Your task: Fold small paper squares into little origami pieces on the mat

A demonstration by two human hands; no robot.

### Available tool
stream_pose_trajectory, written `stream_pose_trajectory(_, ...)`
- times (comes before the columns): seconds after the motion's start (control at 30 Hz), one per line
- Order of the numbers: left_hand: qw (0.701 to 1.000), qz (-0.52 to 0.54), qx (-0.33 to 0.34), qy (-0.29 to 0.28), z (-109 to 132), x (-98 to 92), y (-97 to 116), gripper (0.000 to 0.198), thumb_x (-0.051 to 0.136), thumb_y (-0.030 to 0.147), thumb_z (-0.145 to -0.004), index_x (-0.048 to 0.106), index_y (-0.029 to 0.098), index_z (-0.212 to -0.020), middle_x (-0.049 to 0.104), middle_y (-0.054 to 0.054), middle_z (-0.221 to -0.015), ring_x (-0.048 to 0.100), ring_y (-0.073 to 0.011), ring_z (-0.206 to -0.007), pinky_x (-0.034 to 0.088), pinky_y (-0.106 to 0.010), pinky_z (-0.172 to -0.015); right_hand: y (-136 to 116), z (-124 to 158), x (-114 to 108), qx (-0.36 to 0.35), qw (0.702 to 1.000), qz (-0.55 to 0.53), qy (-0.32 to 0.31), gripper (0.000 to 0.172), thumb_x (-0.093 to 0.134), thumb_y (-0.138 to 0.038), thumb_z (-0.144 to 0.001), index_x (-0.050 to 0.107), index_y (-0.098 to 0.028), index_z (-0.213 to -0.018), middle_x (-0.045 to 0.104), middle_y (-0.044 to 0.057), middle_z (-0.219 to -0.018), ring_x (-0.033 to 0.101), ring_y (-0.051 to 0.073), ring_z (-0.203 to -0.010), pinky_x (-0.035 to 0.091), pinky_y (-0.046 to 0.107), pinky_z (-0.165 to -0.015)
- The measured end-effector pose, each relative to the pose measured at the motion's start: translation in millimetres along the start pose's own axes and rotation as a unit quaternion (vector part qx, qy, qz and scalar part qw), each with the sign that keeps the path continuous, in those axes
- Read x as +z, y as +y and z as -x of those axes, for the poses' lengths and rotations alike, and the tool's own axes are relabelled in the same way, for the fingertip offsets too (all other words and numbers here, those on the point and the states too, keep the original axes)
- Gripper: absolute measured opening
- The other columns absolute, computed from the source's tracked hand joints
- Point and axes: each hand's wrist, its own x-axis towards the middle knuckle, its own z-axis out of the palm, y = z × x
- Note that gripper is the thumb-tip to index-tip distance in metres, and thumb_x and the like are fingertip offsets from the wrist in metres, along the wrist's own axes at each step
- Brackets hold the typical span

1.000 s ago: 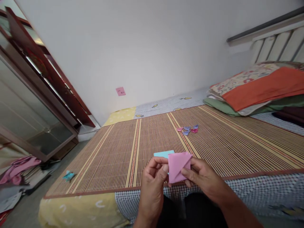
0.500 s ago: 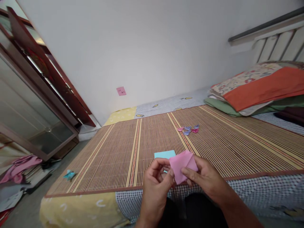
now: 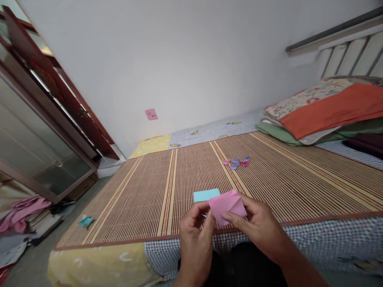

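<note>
1 broad, brown-and-tan striped slatted mat (image 3: 143,191) spreads beneath everything. Above its near edge, the right hand (image 3: 259,223) pinches a tilted, folded pink paper packet (image 3: 223,205), thumb across its face; the left hand (image 3: 194,231) meets its left edge, whether gripping I cannot tell. The packet lies leftward from the right hand, the nearer. On the mat, beyond the left hand: 1 flat pale-blue paper sheet (image 3: 205,194); mid-mat, 5 small folded pink-and-purple paper pieces (image 3: 234,166).

Between the left grip (image 3: 196,227) and right grip (image 3: 255,219) sits a folded pink paper square (image 3: 224,205). Just beyond them, on the brown striped mat (image 3: 143,191), lies a light-blue paper rectangle (image 3: 206,195); farther beyond, small pink-and-purple folded papers (image 3: 235,161); well left, a folded turquoise paper (image 3: 85,221).
</note>
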Motion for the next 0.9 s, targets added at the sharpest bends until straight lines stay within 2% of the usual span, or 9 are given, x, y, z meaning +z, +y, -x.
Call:
stream_pose_trajectory(0.1, 1.000, -0.017, 0.005, -0.011, -0.3, -0.4, 1.4, 0.023, 0.072, 0.039, -0.091, 0.080, 0.019, -0.093, 0.068, -0.003, -0.072, 0.057, -0.0144, -0.064, 0.050, -0.024, -0.061, -2.9, 0.4, -0.7, -0.005, 1.000, 0.018, 0.003, 0.015, 0.072, -0.033, -0.088, 0.071, -0.018, -0.093, 0.068, 0.001, -0.077, 0.061, 0.017, -0.065, 0.049, 0.026, -0.059)
stream_pose_trajectory(0.23, 0.997, 0.044, -0.029, -0.051, -2.3, 1.1, 2.8, 0.028, 0.069, 0.042, -0.093, 0.079, 0.017, -0.090, 0.066, -0.002, -0.068, 0.053, -0.0126, -0.060, 0.046, -0.022, -0.057, -5.1, 0.6, -1.2, -0.012, 1.000, 0.016, 0.008, 0.017, 0.068, -0.036, -0.091, 0.070, -0.019, -0.093, 0.069, 0.001, -0.077, 0.062, 0.018, -0.066, 0.049, 0.026, -0.059)
stream_pose_trajectory(0.37, 0.991, 0.103, -0.054, -0.073, -3.3, 1.9, 0.6, 0.026, 0.071, 0.041, -0.092, 0.077, 0.016, -0.087, 0.064, -0.001, -0.067, 0.053, -0.0106, -0.058, 0.045, -0.021, -0.056, -5.7, -0.2, -0.6, -0.012, 1.000, 0.021, 0.016, 0.022, 0.064, -0.039, -0.094, 0.071, -0.019, -0.089, 0.066, 0.001, -0.074, 0.060, 0.017, -0.065, 0.047, 0.026, -0.059)
stream_pose_trajectory(0.6, 0.981, 0.136, -0.066, -0.121, -5.6, -2.1, -5.2, 0.022, 0.067, 0.037, -0.094, 0.074, 0.016, -0.091, 0.062, 0.000, -0.072, 0.054, -0.0107, -0.061, 0.046, -0.022, -0.059, -7.2, -0.7, -1.5, 0.005, 1.000, 0.012, 0.007, 0.022, 0.063, -0.039, -0.093, 0.069, -0.019, -0.086, 0.063, 0.000, -0.072, 0.058, 0.017, -0.064, 0.046, 0.026, -0.057)
stream_pose_trajectory(0.73, 0.985, 0.126, -0.082, -0.088, -6.2, 0.7, -3.2, 0.024, 0.077, 0.039, -0.087, 0.071, 0.016, -0.086, 0.062, 0.000, -0.073, 0.055, -0.0104, -0.063, 0.047, -0.020, -0.058, -8.9, -1.3, -1.1, 0.024, 0.999, 0.017, -0.020, 0.023, 0.063, -0.039, -0.093, 0.065, -0.019, -0.083, 0.064, 0.001, -0.074, 0.058, 0.017, -0.065, 0.045, 0.026, -0.058)
stream_pose_trajectory(0.9, 0.994, 0.099, -0.044, -0.030, -4.8, 3.2, -0.8, 0.032, 0.084, 0.037, -0.080, 0.075, 0.020, -0.106, 0.072, -0.005, -0.094, 0.064, -0.0153, -0.079, 0.053, -0.023, -0.068, -11.8, -2.6, 1.4, 0.035, 0.998, 0.047, -0.039, 0.020, 0.065, -0.038, -0.092, 0.065, -0.019, -0.084, 0.066, 0.001, -0.075, 0.058, 0.018, -0.067, 0.045, 0.028, -0.060)
